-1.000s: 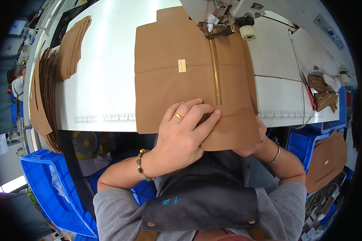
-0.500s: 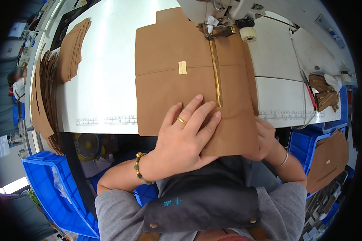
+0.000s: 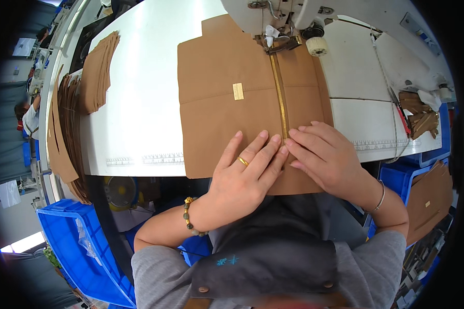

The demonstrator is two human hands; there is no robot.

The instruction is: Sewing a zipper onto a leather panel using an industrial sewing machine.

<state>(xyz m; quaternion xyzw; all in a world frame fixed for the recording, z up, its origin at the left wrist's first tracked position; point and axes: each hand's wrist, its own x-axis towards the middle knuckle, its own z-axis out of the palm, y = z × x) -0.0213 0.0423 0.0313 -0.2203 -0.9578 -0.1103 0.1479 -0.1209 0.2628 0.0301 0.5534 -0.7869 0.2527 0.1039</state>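
My right hand (image 3: pixel 327 157) has come up onto the brown fabric panel (image 3: pixel 227 103); both hands now lie flat, fingers spread, left hand (image 3: pixel 242 177) beside it, flanking the brass zipper (image 3: pixel 279 95) feeding toward the sewing machine (image 3: pixel 278 20).

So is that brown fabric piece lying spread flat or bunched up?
Spread flat. The brown fabric piece lies smooth on the white table, both hands pressing its near end beside the gold zipper.

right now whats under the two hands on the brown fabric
Both the left hand and right hand press flat on the brown fabric panel, either side of its gold zipper. The zipper's lower end and the fabric beneath the palms are covered.
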